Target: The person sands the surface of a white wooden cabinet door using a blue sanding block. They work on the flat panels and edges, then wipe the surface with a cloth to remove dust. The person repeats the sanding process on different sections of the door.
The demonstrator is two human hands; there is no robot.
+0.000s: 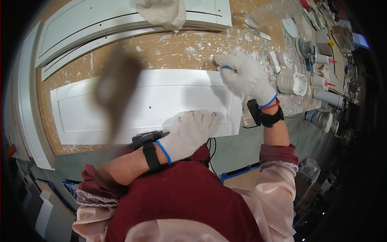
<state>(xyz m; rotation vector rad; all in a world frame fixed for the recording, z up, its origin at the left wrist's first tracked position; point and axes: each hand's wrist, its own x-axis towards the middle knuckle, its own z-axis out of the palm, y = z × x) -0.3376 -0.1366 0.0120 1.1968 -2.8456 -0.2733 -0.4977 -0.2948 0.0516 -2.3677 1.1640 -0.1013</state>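
Note:
A white door-like panel (133, 97) with a recessed centre and a small dark hole lies across the workbench in front of me. My left hand (195, 127), in a white knitted glove with a blue cuff, rests on the panel's near edge toward the right, fingers stretched out, nothing visible in it. My right hand (246, 74), gloved alike, is closed at the panel's far right corner. A thin blue edge shows between its fingers; the rest of what it grips is hidden.
More white panels (88, 24) are stacked at the back left, with a pale cloth (163, 12) on top. A clear plastic tub (291, 82), glue bottles (322, 82) and a clear jar (270, 14) stand at right. A blurred brown shape (117, 84) hangs close to the camera.

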